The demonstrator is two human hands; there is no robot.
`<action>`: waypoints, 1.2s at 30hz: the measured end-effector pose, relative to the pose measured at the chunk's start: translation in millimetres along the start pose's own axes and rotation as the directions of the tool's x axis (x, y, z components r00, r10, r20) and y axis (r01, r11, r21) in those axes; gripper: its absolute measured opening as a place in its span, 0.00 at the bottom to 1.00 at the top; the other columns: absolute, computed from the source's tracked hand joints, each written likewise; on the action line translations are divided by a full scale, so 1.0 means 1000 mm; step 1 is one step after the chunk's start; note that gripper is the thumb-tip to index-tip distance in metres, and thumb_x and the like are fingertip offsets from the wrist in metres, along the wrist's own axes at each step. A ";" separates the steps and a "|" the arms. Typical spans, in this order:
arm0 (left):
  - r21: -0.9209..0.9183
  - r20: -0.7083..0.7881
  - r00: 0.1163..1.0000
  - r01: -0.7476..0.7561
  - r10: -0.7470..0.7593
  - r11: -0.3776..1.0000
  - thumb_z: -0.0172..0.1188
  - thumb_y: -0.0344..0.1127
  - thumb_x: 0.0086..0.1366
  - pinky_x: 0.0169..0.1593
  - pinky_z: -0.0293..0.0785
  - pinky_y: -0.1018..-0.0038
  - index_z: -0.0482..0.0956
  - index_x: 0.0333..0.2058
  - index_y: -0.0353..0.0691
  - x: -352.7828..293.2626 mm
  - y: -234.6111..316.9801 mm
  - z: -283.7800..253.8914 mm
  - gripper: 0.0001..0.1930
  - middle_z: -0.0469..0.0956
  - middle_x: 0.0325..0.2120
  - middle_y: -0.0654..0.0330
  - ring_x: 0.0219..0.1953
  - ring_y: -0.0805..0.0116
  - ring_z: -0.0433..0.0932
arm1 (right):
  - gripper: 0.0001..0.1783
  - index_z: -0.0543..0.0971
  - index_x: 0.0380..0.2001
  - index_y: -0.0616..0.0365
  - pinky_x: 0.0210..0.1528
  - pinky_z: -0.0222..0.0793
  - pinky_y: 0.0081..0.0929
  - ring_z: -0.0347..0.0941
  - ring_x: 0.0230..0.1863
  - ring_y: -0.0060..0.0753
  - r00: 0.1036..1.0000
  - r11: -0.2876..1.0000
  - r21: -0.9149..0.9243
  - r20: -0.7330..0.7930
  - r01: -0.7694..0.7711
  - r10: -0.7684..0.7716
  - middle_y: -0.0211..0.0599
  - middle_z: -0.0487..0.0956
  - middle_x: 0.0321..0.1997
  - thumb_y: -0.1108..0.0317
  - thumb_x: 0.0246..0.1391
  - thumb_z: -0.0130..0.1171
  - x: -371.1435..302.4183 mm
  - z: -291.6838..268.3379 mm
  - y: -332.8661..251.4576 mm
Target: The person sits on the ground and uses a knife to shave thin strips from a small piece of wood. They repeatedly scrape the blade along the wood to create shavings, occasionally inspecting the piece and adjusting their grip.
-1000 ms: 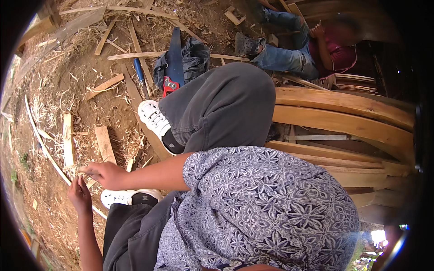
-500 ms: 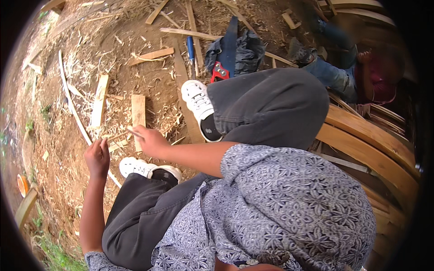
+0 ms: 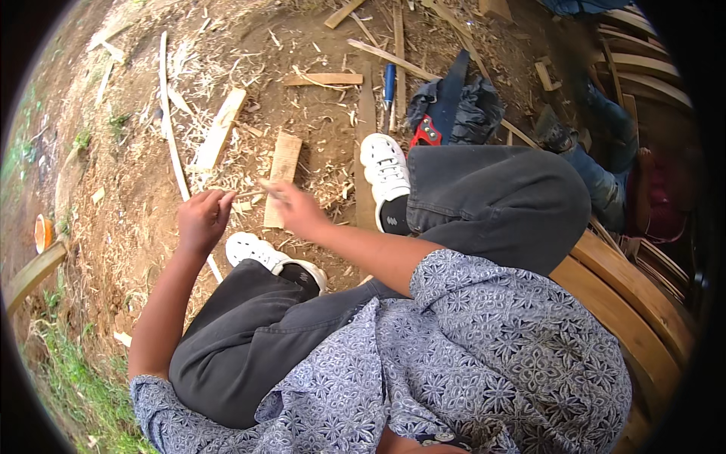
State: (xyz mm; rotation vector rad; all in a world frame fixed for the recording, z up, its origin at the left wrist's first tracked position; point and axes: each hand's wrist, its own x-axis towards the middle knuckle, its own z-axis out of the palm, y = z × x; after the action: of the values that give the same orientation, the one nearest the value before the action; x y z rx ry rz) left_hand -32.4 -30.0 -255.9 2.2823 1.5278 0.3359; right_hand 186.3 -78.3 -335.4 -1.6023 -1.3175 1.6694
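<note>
My left hand [image 3: 203,221] is closed on one end of a thin wooden stick [image 3: 248,194]. The stick runs across to my right hand [image 3: 301,214], which is curled and slightly smeared by motion. A small pale tip [image 3: 268,185] pokes out from the right fingers by the stick's other end. I cannot tell what it belongs to. Both hands are above the ground in front of my white shoes. Just behind the right hand, a flat wooden board [image 3: 284,160] lies on the dirt.
Shavings and wood offcuts [image 3: 221,129] cover the dirt. A blue-handled tool [image 3: 389,83] lies near a saw with a red handle [image 3: 427,132] and a dark plastic bag [image 3: 478,110]. Curved timbers [image 3: 631,303] are stacked at right. Another person's legs [image 3: 597,178] are at far right.
My view has shifted, so the ground and tools appear farther right. Both hands still work at the stick, and the right one is more blurred now.
</note>
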 end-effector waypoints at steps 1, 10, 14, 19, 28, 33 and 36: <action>-0.012 0.011 1.000 -0.007 0.007 1.000 0.65 0.37 0.67 0.28 0.75 0.63 0.83 0.29 0.41 -0.003 -0.001 0.003 0.09 0.82 0.24 0.56 0.24 0.56 0.80 | 0.19 0.73 0.59 0.50 0.45 0.77 0.40 0.84 0.44 0.46 0.984 0.982 -0.073 0.000 -0.175 0.175 0.46 0.84 0.48 0.66 0.66 0.55 -0.002 -0.008 0.008; -0.047 -0.023 0.999 0.030 -0.031 0.998 0.63 0.38 0.68 0.30 0.74 0.59 0.84 0.33 0.39 0.003 -0.009 0.006 0.09 0.80 0.23 0.52 0.25 0.51 0.79 | 0.18 0.75 0.57 0.52 0.38 0.74 0.34 0.80 0.35 0.31 0.995 0.994 -0.063 -0.049 -0.087 0.084 0.42 0.83 0.36 0.63 0.66 0.56 0.014 0.003 0.027; -0.053 -0.021 0.995 0.092 -0.093 0.994 0.63 0.41 0.69 0.29 0.74 0.60 0.85 0.34 0.40 -0.004 -0.013 0.006 0.11 0.81 0.22 0.53 0.24 0.52 0.79 | 0.17 0.75 0.56 0.54 0.34 0.70 0.32 0.75 0.30 0.30 0.997 0.992 -0.099 0.023 0.075 -0.073 0.41 0.81 0.33 0.64 0.67 0.56 0.012 0.010 -0.018; -0.017 0.014 1.000 0.028 -0.028 0.999 0.59 0.46 0.71 0.28 0.75 0.61 0.84 0.31 0.42 0.001 -0.021 0.001 0.15 0.80 0.21 0.55 0.23 0.54 0.79 | 0.16 0.75 0.56 0.54 0.35 0.70 0.33 0.74 0.32 0.33 0.995 0.981 -0.171 -0.024 0.094 -0.100 0.41 0.81 0.34 0.67 0.67 0.54 0.008 0.007 0.030; -0.032 -0.034 0.999 0.026 -0.027 0.999 0.61 0.46 0.70 0.28 0.77 0.63 0.86 0.31 0.41 -0.002 -0.018 0.008 0.16 0.82 0.23 0.56 0.23 0.56 0.81 | 0.18 0.74 0.58 0.54 0.48 0.75 0.37 0.82 0.44 0.41 1.000 0.984 -0.178 0.025 0.003 0.001 0.45 0.83 0.43 0.68 0.65 0.55 0.009 0.007 0.029; -0.052 -0.023 1.000 -0.007 0.006 0.999 0.60 0.44 0.71 0.32 0.78 0.63 0.84 0.34 0.39 -0.004 -0.022 0.010 0.14 0.83 0.27 0.54 0.27 0.55 0.82 | 0.20 0.73 0.59 0.54 0.49 0.75 0.37 0.82 0.45 0.39 0.998 0.968 -0.252 0.057 0.007 0.008 0.45 0.83 0.44 0.65 0.65 0.56 0.006 0.006 0.001; -0.094 -0.073 0.994 -0.085 0.078 0.992 0.57 0.48 0.73 0.28 0.76 0.62 0.82 0.31 0.42 0.002 -0.014 0.003 0.17 0.80 0.23 0.56 0.24 0.54 0.80 | 0.21 0.74 0.60 0.53 0.51 0.74 0.38 0.81 0.46 0.39 0.995 0.998 -0.049 0.095 0.034 -0.030 0.43 0.83 0.45 0.64 0.65 0.57 0.003 0.014 -0.022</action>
State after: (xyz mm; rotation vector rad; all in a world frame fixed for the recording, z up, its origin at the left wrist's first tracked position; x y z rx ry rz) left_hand -42.4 -23.5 -264.5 2.2830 1.4214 0.5056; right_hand 166.8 -70.4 -320.3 -1.5388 -1.4351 1.7244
